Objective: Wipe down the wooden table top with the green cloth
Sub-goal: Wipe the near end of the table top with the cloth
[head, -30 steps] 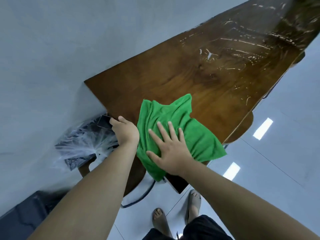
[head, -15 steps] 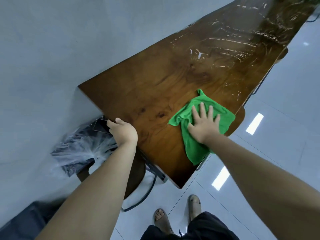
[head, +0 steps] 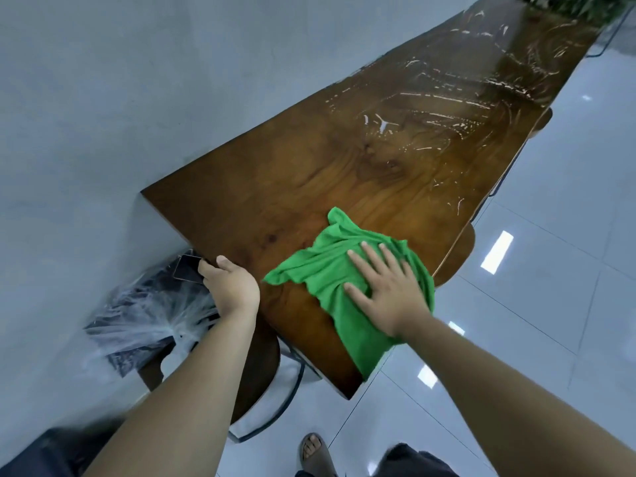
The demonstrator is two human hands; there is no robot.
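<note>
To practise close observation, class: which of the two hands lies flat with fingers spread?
The right hand, pressing the green cloth on the table; the left hand instead curls round a dark phone.

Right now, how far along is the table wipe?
Near end of the wooden table top looks streak-free, likely done. In hand: right hand presses flat on the green cloth by the near right edge; left hand grips a phone. Left: the far half, with white streaks.

A dark phone (head: 187, 268) shows against a crumpled clear plastic bag (head: 148, 315) by the grey wall (head: 137, 80). Below me, a round stool (head: 457, 256) stands on the glossy floor (head: 568, 208).
</note>
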